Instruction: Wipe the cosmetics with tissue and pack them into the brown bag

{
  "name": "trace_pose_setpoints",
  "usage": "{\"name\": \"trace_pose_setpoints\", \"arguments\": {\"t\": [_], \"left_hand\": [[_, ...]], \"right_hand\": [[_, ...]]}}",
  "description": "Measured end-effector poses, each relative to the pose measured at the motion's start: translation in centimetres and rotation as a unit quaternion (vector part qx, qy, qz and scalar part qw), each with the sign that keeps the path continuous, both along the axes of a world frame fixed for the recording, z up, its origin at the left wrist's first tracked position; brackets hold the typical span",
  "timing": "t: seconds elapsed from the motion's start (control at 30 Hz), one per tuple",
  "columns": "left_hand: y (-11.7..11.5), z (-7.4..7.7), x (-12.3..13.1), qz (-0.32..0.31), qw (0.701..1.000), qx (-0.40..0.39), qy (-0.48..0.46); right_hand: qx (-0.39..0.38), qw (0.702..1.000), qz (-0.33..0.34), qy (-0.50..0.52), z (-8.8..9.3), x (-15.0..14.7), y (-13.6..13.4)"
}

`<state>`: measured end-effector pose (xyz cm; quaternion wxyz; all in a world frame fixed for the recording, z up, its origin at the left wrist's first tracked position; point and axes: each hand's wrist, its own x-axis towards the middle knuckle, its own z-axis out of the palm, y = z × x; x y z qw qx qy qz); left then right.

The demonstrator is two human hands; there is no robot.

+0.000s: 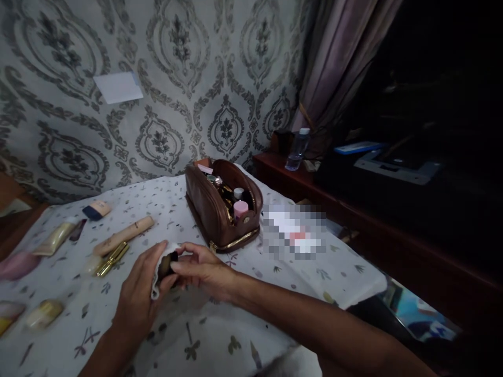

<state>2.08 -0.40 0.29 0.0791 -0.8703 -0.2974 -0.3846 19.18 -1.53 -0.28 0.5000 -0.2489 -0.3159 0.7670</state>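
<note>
Over the front of the patterned cloth my two hands meet. My left hand [141, 283] is closed around a crumpled white cloth or tissue [155, 285], which lies against a small dark object [166, 266]. My right hand [204, 269] pinches that dark object between thumb and fingers; its shape is partly hidden, so I cannot tell its kind. Just behind my hands stands an unzipped brown cosmetic bag [208, 209]. Inside it are a pink-capped jar [240, 210], a grey-white cap [238, 193] and other small containers.
Left of my hands lie a beige tube [126, 235], a gold lipstick [113, 259], a cream tube [57, 238], a navy-and-beige item [96, 210] and a yellowish bottle [44, 314]. A water bottle [297, 150] stands on the red-brown ledge [271, 170] at right.
</note>
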Motion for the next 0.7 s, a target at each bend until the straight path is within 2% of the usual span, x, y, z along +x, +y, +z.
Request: {"name": "trace_pose_setpoints", "arguments": {"t": [0.13,0.27,0.37,0.47,0.6,0.7], "left_hand": [[-0.1,0.1,-0.1,0.053,0.997,-0.056,0.000],[-0.8,0.9,-0.4,0.053,0.993,-0.103,-0.027],[-1.5,1.7,-0.2,0.037,0.987,-0.137,-0.075],[-1.7,3.0,0.7,0.016,0.982,-0.165,-0.087],[-0.3,5.5,3.1,-0.037,0.991,-0.130,-0.013],[1.4,7.0,5.9,-0.063,0.994,-0.054,0.069]], "right_hand": [[0.054,0.998,-0.025,-0.033,0.1,-0.1,0.0],[0.144,0.977,-0.090,-0.132,0.6,-0.1,-0.7],[0.260,0.915,-0.176,-0.253,2.1,1.2,-1.9],[0.360,0.845,-0.249,-0.307,4.9,4.5,-3.0],[0.361,0.795,-0.313,-0.375,9.2,10.4,-1.5],[0.359,0.769,-0.302,-0.434,11.1,13.9,1.4]]}}
